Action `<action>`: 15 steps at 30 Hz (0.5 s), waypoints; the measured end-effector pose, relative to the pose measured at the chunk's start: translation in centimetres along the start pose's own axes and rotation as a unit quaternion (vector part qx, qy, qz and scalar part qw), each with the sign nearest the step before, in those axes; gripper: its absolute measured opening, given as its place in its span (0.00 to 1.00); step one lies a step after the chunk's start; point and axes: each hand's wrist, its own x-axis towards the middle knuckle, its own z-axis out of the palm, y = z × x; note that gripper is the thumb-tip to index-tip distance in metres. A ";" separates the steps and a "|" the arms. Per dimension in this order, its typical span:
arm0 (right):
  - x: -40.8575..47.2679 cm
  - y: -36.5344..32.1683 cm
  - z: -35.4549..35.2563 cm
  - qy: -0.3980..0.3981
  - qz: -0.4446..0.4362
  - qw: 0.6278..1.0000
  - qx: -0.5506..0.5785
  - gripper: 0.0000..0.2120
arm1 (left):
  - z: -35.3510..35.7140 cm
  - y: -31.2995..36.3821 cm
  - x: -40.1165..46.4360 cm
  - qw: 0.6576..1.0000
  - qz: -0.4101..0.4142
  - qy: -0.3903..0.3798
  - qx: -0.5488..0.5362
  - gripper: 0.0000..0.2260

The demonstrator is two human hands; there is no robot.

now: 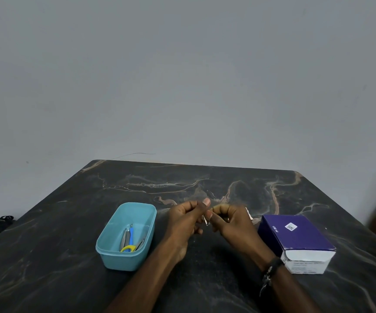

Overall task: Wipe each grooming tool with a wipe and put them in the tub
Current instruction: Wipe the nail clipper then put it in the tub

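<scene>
Both hands meet above the middle of the dark marble-patterned table [205,279], held just off its surface. The left hand [185,219] has its fingers curled and its thumb raised, pinching one end of a small thin metal grooming tool [205,220] that shows as a short silvery sliver between the 2 hands. The right hand [229,220] also has its fingers curled in, thumb and forefinger closing on the same tool from the other side; a bit of white material, perhaps the wipe [249,213], sticks out behind its knuckles, though it is too small to be sure. A dark beaded bracelet [270,268] sits on the right wrist.

To the left of the hands, close beside the left forearm, stands a light blue rectangular plastic tub [114,256]. Inside it lie several tools already: a blue-handled implement [131,237], a pair of silvery metal pieces [125,238] next to it, a yellow loop handle [128,248] at the near end, and another metal piece [140,243] towards the right wall.

To the right of the hands rests a purple and white cardboard box [295,239] with a small white label on top, lying flat on the table near the right forearm
</scene>
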 end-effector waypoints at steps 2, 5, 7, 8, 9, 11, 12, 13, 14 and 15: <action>0.0 0.0 0.0 -0.004 0.010 1.000 0.013 0.11 | -0.1 0.1 -0.1 1.000 0.002 -0.020 0.003 0.08; 0.1 0.1 -0.1 -0.002 0.032 0.999 0.038 0.11 | -0.2 0.2 -0.1 1.000 0.011 -0.022 0.013 0.08; 0.1 0.3 -0.2 0.012 0.041 0.998 0.045 0.10 | -0.3 0.2 0.0 1.000 0.016 -0.010 0.014 0.08; 0.2 0.3 -0.3 0.021 0.043 0.998 0.043 0.10 | -0.4 0.1 0.1 1.000 0.019 -0.006 0.014 0.08; 0.2 0.4 -0.4 0.029 0.045 0.998 0.038 0.11 | -0.4 0.1 0.2 1.000 0.024 -0.004 0.018 0.09; 0.3 0.6 -0.5 0.043 0.050 0.997 0.027 0.11 | -0.4 0.1 0.2 0.998 0.040 -0.006 0.040 0.09; 0.4 0.7 -0.5 0.049 0.052 0.997 0.025 0.11 | -0.3 0.1 0.2 0.997 0.052 -0.008 0.056 0.08; 0.4 0.7 -0.6 0.055 0.053 0.997 0.025 0.12 | -0.3 0.0 0.1 0.995 0.066 -0.010 0.073 0.08; 0.5 0.8 -0.6 0.060 0.052 0.997 0.025 0.12 | -0.2 0.0 0.1 0.993 0.080 -0.012 0.087 0.07; 0.5 0.8 -0.7 0.063 0.051 0.996 0.023 0.13 | -0.2 0.0 0.1 0.991 0.089 -0.017 0.096 0.07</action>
